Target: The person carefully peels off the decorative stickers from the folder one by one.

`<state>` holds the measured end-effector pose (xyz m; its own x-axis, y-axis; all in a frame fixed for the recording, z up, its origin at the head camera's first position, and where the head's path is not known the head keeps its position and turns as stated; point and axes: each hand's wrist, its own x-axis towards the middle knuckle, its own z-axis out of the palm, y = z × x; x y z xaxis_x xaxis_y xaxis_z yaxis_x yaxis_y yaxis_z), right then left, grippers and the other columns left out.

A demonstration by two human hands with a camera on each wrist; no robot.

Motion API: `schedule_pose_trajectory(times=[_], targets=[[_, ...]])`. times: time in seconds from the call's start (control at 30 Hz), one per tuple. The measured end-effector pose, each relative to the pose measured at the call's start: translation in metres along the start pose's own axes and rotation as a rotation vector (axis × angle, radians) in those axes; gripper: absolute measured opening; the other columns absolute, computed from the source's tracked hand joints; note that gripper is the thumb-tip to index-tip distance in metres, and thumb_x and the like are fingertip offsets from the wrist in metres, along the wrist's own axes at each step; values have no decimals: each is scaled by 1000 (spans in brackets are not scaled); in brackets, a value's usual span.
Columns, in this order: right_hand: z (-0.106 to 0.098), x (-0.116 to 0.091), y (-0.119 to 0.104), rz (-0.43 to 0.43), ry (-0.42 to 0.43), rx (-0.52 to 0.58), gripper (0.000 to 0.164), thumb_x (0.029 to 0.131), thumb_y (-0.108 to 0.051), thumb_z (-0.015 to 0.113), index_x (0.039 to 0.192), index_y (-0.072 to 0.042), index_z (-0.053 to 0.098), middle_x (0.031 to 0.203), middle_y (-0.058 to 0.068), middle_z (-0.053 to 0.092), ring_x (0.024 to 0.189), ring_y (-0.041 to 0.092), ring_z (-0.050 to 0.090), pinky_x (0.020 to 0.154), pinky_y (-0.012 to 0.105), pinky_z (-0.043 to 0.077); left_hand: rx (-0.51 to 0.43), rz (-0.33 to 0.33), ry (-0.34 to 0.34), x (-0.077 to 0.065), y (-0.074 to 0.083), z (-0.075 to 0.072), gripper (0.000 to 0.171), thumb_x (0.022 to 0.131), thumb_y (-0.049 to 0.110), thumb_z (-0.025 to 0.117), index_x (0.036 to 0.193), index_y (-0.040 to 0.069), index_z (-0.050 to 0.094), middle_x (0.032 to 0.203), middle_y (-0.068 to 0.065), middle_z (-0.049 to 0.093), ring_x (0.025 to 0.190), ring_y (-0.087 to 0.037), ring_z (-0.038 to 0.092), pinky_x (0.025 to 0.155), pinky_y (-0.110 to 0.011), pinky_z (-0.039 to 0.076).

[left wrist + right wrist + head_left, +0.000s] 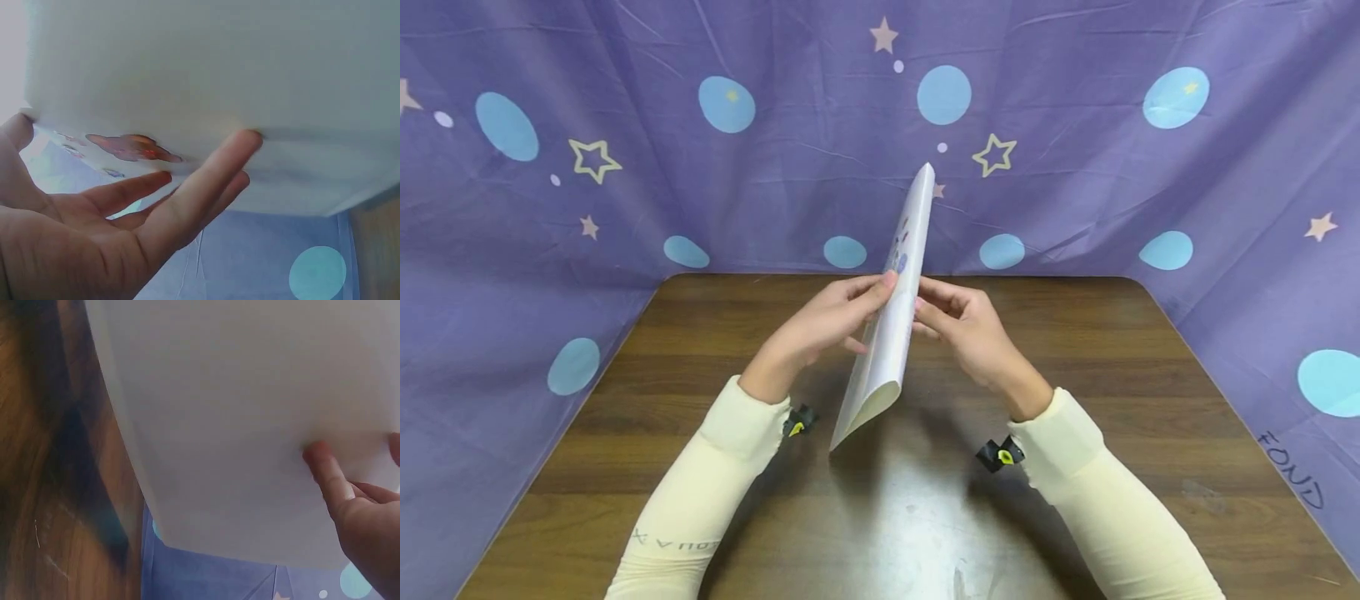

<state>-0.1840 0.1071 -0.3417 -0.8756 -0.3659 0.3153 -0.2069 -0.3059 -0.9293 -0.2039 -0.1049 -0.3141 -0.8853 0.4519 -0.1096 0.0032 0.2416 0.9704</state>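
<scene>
A white sheet of paper (891,333), bent over along a rounded fold, stands on edge between the two hands. Small coloured pictures, one of them orange-red (132,147), show on its left face. My left hand (835,321) touches that face with extended fingers (215,165), its thumb close to the fold. On the opposite side, my right hand (973,329) has its thumb and fingertips against the plain face, seen in the right wrist view as a broad white surface (219,425). Whether the paper's lower edge touches the table cannot be told.
The brown wooden table (700,433) spreads beneath both arms. A purple curtain (805,100) with stars and blue dots hangs behind and along both sides. Small black-and-yellow pieces (1002,455) sit by the cuffs of the cream sleeves.
</scene>
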Motion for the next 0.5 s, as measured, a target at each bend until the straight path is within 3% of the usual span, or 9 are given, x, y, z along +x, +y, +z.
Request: schedule_pose_trajectory(times=[0.1,0.2,0.3,0.4,0.5], targets=[[-2,-1,-4,23,3,123,48,107,-9,53,143,21,42,120,15,70,104,21,71,92,38,58,71,-15,31,0,2,2,72,101,60,51,155,14,44,142,-15,54,128,-34,54,81,-52,60],[-5,-1,-7,36,-9,193,69,107,-32,57,142,24,38,114,12,72,101,22,71,87,35,59,91,-25,48,1,2,3,73,100,62,53,155,15,44,141,-14,52,127,-34,53,80,-51,61],[-8,-1,-7,47,-32,194,89,100,-48,63,142,25,36,117,14,71,104,24,70,90,36,59,108,-33,60,2,0,5,74,99,63,53,153,14,45,138,-15,53,124,-35,54,77,-51,61],[-12,-2,-5,59,-40,181,92,98,-48,67,142,26,35,118,16,69,107,25,70,93,38,57,146,-44,76,5,-4,8,76,97,67,54,151,14,49,136,-14,54,120,-34,57,75,-48,62],[-14,-3,-2,90,-31,169,80,102,-39,65,141,26,37,116,15,70,105,25,71,91,38,58,203,-45,100,7,-9,12,75,95,70,54,144,13,55,135,-13,56,115,-33,61,71,-46,62]])
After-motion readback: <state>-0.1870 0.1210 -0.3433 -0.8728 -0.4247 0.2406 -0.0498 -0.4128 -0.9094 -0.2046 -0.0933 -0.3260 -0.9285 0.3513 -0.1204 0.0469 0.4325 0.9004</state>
